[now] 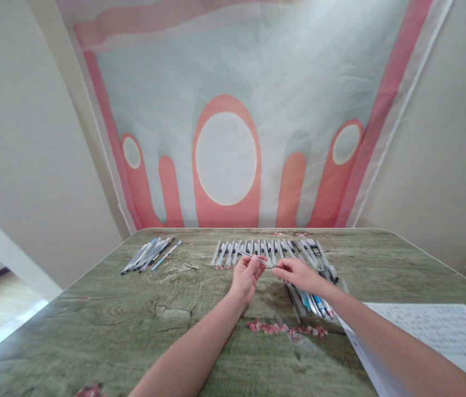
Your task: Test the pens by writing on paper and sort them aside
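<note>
A slim clear pen [264,262] is held slantwise above the table between my two hands. My left hand [248,277] pinches it between thumb and fingertips, near its middle. At its right end are the closed fingertips of my right hand [298,274]. Behind my hands runs a row of pens [233,252] laid side by side, most of them clear with dark parts. Under and beside my right hand lies a loose heap of pens [313,304], some with blue or dark parts, partly covered by my hand and forearm.
On the left of the wood-patterned table [104,331] lies another bunch of pens [147,255], with one light-blue pen [167,255] a little apart. Sheets of paper with writing [431,325] lie at the right, partly under my right forearm. A printed hanging [227,160] rises behind the table.
</note>
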The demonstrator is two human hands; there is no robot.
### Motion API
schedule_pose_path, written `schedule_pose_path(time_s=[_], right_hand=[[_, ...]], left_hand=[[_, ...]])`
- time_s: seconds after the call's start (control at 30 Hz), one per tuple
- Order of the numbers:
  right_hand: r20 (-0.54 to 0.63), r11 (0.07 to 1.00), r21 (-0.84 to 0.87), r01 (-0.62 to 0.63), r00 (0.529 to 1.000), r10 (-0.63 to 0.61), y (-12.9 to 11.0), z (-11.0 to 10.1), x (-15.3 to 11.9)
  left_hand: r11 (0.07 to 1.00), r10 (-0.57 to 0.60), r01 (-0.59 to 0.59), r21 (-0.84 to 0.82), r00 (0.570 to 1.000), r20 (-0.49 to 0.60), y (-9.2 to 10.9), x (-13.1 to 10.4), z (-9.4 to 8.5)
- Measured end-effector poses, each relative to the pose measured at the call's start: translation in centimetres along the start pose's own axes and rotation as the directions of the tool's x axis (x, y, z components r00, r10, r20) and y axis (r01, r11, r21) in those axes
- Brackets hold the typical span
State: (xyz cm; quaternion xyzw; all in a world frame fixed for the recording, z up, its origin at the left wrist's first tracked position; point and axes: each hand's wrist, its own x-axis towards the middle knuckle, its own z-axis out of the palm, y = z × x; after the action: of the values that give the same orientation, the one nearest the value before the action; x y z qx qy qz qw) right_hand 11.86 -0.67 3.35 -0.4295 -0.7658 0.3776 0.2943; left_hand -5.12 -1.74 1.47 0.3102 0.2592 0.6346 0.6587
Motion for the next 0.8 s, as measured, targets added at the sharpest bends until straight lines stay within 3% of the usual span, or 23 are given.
schedule_pose_path(time_s=[0.1,0.3,0.43,0.63,0.8], right_hand=[[0.063,0.995,0.077,-0.064,0.996,0.060,-0.06,-0.03,0.03],[-0.059,1.000,0.004,0.023,0.998,-0.022,-0.15,-0.10,0.00],[0.051,0.994,0.087,-0.065,0.997,0.061,0.09,0.04,0.12],[-0.076,1.000,0.010,0.018,0.997,-0.018,0.19,0.07,0.07],[0.016,0.996,0.061,-0.066,0.998,0.066,0.27,0.30,0.13]], left_hand=[[1.000,-0.001,0.001,-0.004,1.000,0.002,-0.09,-0.01,-0.09],[1.000,-0.008,0.008,-0.016,1.000,-0.015,-0.03,-0.09,0.05],[1.000,-0.019,0.019,-0.013,0.999,-0.040,0.09,-0.12,0.13],[1.000,-0.012,0.012,-0.029,1.000,-0.024,-0.11,-0.01,-0.14],[1.000,-0.007,0.007,-0.026,1.000,-0.029,-0.17,-0.03,-0.11]])
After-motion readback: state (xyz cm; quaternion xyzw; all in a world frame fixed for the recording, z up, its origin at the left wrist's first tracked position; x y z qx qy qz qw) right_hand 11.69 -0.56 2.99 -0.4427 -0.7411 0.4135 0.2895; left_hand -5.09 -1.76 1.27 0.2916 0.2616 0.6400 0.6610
